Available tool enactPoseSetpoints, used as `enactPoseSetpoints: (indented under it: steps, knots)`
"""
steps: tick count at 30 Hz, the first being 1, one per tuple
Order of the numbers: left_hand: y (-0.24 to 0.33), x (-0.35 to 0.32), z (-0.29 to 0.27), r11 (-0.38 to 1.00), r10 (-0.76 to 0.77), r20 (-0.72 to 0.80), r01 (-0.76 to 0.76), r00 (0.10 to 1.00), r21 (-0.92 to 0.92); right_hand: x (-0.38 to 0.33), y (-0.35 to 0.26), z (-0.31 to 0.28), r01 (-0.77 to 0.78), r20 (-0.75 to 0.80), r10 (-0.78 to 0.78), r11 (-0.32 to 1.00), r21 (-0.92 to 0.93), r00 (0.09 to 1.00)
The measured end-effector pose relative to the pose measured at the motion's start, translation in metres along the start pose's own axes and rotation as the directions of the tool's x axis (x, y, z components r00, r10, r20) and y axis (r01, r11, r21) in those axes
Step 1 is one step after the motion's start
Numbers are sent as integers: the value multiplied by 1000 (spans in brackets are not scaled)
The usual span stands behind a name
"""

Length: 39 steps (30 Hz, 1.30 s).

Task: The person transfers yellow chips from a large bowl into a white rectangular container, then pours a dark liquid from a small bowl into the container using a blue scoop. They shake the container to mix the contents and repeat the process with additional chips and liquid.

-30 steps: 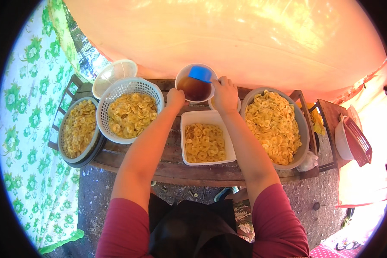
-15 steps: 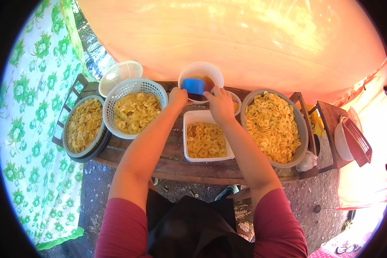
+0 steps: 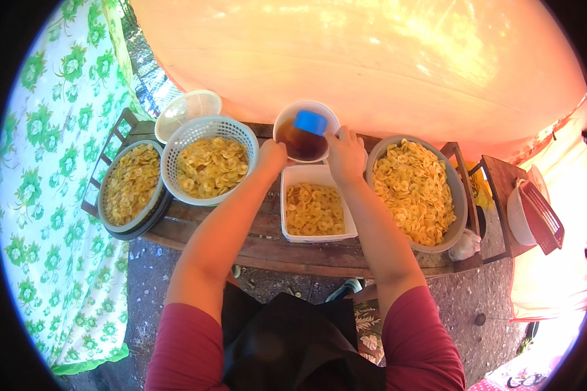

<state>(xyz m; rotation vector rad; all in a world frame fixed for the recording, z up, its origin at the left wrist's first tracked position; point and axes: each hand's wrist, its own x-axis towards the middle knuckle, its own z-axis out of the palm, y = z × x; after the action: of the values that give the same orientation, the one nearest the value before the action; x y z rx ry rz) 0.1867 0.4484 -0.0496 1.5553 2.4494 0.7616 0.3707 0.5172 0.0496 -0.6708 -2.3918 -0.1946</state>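
Observation:
At the far edge of the bench stands a white bucket (image 3: pixel 281 118) with brown liquid (image 3: pixel 301 144) in it. A blue plastic dipper (image 3: pixel 310 122) leans inside, partly over the liquid. My left hand (image 3: pixel 272 157) is closed on the bucket's left rim, its fingertips partly hidden. My right hand (image 3: pixel 346 154) grips the right rim, thumb and fingers close to the dipper; whether they touch it I cannot tell. Just nearer to me, between my forearms, sits a white square tub (image 3: pixel 319 240) holding sliced banana chips (image 3: pixel 315 210).
More chips fill a grey basin (image 3: pixel 460 218) on the right, a white perforated basket (image 3: pixel 170 171) and a grey tub (image 3: pixel 114 228) on the left. A clear lid (image 3: pixel 188 111) lies behind the basket. Red and white baskets (image 3: pixel 540 218) hang at far right. An orange sheet (image 3: pixel 372 65) closes the back.
The bucket has shifted slightly toward me, and its liquid now spreads across the near side. The dipper has swung to the right, away from my left hand.

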Motion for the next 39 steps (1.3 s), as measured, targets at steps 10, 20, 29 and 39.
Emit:
enactPoseSetpoints:
  steps: [10, 20, 29, 39]
  knots:
    - [-17, 6, 15, 882, -60, -50, 29, 997, -471, -7, 3, -28, 9, -160, 1, 998, 61, 987]
    - [-23, 18, 9, 750, -41, -215, -112, 976, -652, -15, -1, -39, -121, -4, 122, 988, 95, 993]
    - [-51, 30, 37, 714, 11, -259, -189, 966, -674, -6, 11, -14, -751, 535, 541, 347, 561, 649]
    - [-68, 44, 52, 623, -31, -287, -206, 957, -755, -12, 29, -8, -670, 568, 504, 28, 742, 650]
